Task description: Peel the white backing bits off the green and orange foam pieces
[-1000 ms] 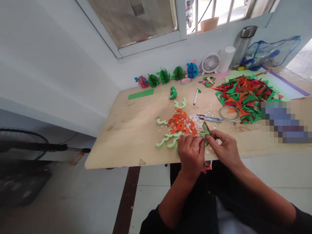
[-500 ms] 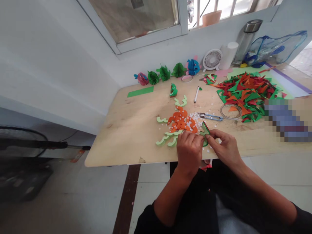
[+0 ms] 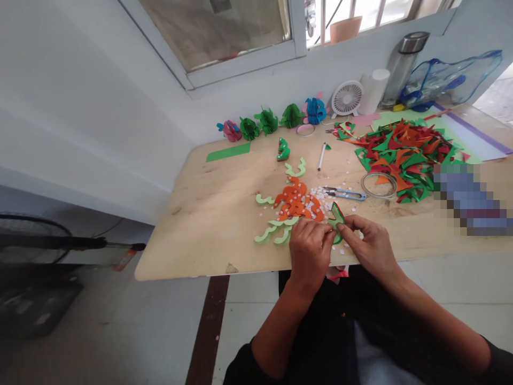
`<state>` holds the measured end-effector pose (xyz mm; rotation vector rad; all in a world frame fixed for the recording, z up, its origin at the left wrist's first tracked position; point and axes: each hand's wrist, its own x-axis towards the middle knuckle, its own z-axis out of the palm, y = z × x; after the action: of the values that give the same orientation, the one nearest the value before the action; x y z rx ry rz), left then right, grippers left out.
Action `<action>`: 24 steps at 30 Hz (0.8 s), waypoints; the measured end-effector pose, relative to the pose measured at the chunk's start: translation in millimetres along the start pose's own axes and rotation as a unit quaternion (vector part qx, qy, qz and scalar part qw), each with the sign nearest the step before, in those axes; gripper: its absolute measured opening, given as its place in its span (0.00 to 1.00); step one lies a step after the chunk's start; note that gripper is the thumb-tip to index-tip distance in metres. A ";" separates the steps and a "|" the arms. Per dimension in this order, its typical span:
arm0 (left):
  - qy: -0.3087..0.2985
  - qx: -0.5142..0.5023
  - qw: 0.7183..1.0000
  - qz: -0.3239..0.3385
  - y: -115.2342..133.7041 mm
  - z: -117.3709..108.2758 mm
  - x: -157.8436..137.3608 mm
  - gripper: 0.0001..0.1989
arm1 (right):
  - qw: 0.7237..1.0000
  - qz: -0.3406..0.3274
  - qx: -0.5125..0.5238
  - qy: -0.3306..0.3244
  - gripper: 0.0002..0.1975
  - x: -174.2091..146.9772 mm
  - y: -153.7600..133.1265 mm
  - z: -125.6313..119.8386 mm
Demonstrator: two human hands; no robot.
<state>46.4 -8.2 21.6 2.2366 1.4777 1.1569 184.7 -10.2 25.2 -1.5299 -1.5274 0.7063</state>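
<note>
Cutout (image 3: pixel 337 215) (grn) btwn L hand (image 3: pixel 309 250) & R hand (image 3: pixel 371 241)

Paper piece (image 3: pixel 337 216) between left hand (image 3: pixel 310 248) and right hand (image 3: pixel 369 243) over the table (image 3: pixel 200 224), snips (image 3: pixel 349 194) just beyond, scrap heap (image 3: pixel 409 151) right, fan (image 3: pixel 347 98) behind!

right hand (image 3: pixel 371 243) is covering part of green cutout (image 3: pixel 336 215) | pixelation is masking bluish object (image 3: pixel 473 200) | left edge is cropping dark fan (image 3: pixel 60 242)
</note>
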 end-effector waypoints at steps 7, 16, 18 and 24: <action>0.001 0.018 1.000 -0.001 2.1 0.7 2.6 0.06 | 1.000 -0.027 -0.011 0.003 0.10 0.3 -1.6 -0.6; 0.022 -0.030 0.998 -0.043 7.3 3.5 -1.3 0.05 | 1.000 -0.008 0.009 0.000 0.10 0.0 4.3 -1.2; 0.028 -0.030 0.998 -0.043 8.5 4.0 -0.9 0.05 | 1.000 -0.006 0.010 0.003 0.11 0.1 4.1 -1.8; 0.041 -0.030 0.998 -0.034 8.8 4.8 1.5 0.06 | 1.000 -0.001 0.020 0.013 0.11 0.8 2.1 -1.6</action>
<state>56.1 -10.0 24.1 2.1060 1.5164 1.2679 187.2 -9.6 24.3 -1.5019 -1.4864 0.7108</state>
